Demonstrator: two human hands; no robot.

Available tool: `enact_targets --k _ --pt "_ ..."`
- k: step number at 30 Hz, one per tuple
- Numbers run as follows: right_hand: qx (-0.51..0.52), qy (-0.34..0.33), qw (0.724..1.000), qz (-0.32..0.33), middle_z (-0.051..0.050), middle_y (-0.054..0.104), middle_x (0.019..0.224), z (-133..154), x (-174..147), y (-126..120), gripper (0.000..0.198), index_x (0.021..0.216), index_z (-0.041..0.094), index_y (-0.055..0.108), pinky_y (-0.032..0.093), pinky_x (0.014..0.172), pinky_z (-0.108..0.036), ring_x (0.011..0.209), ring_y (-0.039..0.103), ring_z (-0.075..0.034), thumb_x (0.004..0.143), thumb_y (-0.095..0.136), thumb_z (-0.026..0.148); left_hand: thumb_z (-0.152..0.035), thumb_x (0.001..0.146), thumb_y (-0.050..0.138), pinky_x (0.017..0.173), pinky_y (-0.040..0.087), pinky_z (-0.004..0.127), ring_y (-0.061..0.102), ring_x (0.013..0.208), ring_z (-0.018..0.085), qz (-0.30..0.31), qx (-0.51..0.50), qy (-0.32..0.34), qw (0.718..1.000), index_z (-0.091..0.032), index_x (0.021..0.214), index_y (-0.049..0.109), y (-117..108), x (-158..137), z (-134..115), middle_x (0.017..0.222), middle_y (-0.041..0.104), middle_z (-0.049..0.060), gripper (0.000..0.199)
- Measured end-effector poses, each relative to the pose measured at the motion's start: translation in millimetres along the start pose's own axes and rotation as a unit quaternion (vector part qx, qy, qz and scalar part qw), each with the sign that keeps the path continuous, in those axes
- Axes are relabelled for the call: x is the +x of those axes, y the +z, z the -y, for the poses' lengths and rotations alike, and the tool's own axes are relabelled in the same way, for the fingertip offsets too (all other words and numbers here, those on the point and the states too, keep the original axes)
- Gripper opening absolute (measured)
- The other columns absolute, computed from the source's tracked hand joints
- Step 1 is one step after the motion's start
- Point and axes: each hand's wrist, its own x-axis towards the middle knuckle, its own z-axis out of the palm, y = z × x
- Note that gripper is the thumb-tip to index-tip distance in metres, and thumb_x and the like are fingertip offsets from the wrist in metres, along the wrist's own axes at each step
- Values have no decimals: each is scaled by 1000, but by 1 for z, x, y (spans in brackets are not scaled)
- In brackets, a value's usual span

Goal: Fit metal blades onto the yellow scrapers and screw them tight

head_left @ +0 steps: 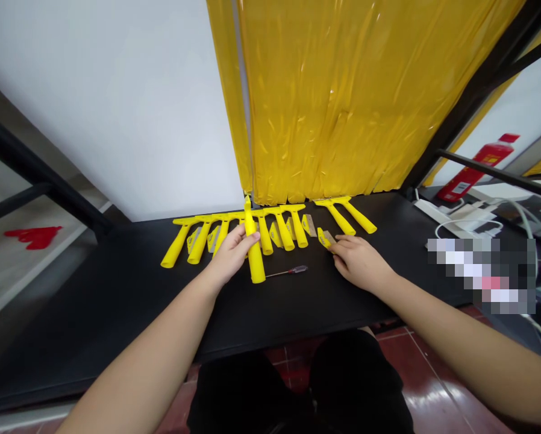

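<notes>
My left hand (231,252) is wrapped round a yellow plastic scraper handle (256,260), held upright above the black table with its narrow edge toward me. My right hand (358,259) pinches a small grey-brown piece with a yellow label (325,237), low over the table. Behind the left hand, several yellow T-shaped scraper handles (175,244) lie in a row. Similar small labelled pieces (309,225) lie among them. To the right, two more yellow handles (359,216) rest side by side. A screwdriver (297,269) lies just right of the held handle's lower end.
The black table (126,313) backs onto a white panel (117,108) and yellow plastic sheeting (334,108). A power strip (446,220) with white cables and a red bottle (476,169) stand at the right. Black metal frame bars (500,175) flank both sides.
</notes>
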Motion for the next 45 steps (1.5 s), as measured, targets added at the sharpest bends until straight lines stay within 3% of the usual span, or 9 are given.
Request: enact_targets --k 4,9,24,27,30,32,34,38,45 --pt "58 -31 998 -14 -13 79 118 14 -28 -3 29 115 18 76 58 101 -45 109 74 -29 101 51 17 -49 89 74 66 51 27 62 73 16 -9 -2 -17 1000 -20 94 64 -2 3 1 79 61 0 31" --pt "126 -99 987 -33 -11 79 121 26 -41 -5 28 117 21 75 59 106 -47 115 74 -28 103 51 17 -48 89 72 64 49 26 61 72 16 -5 12 -13 1000 -20 92 63 -2 3 1 78 62 0 30" --pt "238 -218 946 8 -8 79 115 43 -7 -10 21 112 23 74 59 104 -41 116 73 -23 105 55 22 -51 84 77 68 53 29 61 70 16 -2 -4 -15 1000 -20 87 61 -1 3 -1 74 59 -1 35" --pt "206 -160 965 -9 -8 77 114 27 11 -19 22 112 24 74 57 102 -41 109 72 -24 105 54 28 -52 85 77 66 52 28 59 68 16 0 -6 -17 1000 -20 89 61 -2 3 -1 73 57 -2 36" --pt "89 35 991 -90 -14 75 113 -12 35 -19 25 114 19 74 54 103 -48 110 69 -32 101 56 30 -52 86 76 65 50 27 58 69 15 4 -1 -13 1000 -20 92 63 -3 3 1 74 56 -2 35" --pt "10 157 982 -103 -20 70 121 -39 47 -12 34 122 14 73 52 105 -52 115 66 -38 96 60 31 -51 86 76 64 49 27 58 70 15 6 1 -11 1000 -20 94 64 -3 3 2 76 58 -1 34" --pt "-1 224 971 -83 -20 68 124 -58 53 -1 40 127 15 71 53 102 -50 115 67 -38 94 63 35 -50 87 76 64 49 26 58 70 15 8 2 -10 1000 -20 95 64 -3 4 3 78 60 -1 33" --pt "9 253 967 -35 -17 67 126 -67 54 15 43 131 18 69 55 97 -45 110 69 -34 93 63 38 -48 89 75 64 49 26 55 67 13 17 2 1 1000 -20 93 64 -3 4 3 76 58 -2 30" --pt "31 240 968 -65 -16 69 124 -65 53 25 39 127 18 68 56 96 -44 106 70 -33 92 63 34 -47 90 76 63 48 24 55 67 13 18 -3 8 1000 -19 90 63 -4 3 3 75 57 -2 30"
